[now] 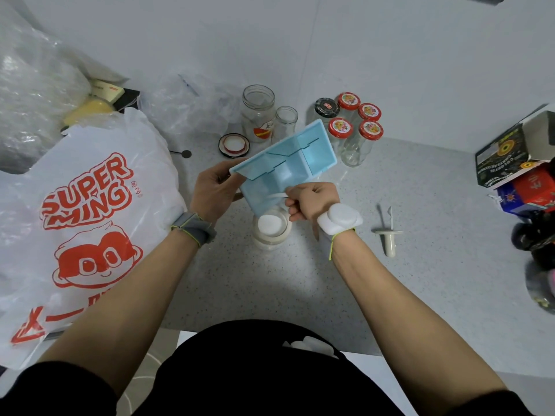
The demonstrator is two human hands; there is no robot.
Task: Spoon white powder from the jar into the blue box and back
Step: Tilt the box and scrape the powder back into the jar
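The fingers of the left hand [214,189] are curled round the near-left end of the blue box [285,163], thumb on the upper rim, holding it lifted and tipped so that its low corner hangs over the jar [271,228]. Far to the left of those fingers a white plastic bag [90,211] with red print lies on the counter [420,265], and crumpled clear plastic [36,94] sits behind it. Beyond the fingers, past the box's far rim, lie a loose lid [233,144], then two open glass jars [259,112], then a cluster of capped bottles [348,121] with red and dark lids.

The box is divided into compartments and its open side faces the camera. The jar stands on the counter just below both hands, open, with white powder [271,225] filling it near the mouth.

The fingers of the right hand [312,201] are clenched on a small white spoon [277,196], whose bowl reaches into the box's lowest compartment, above the jar. To the right of these fingers, well apart, a pale plastic tool [389,235] lies on the counter, and further right stand printed cartons [510,157].
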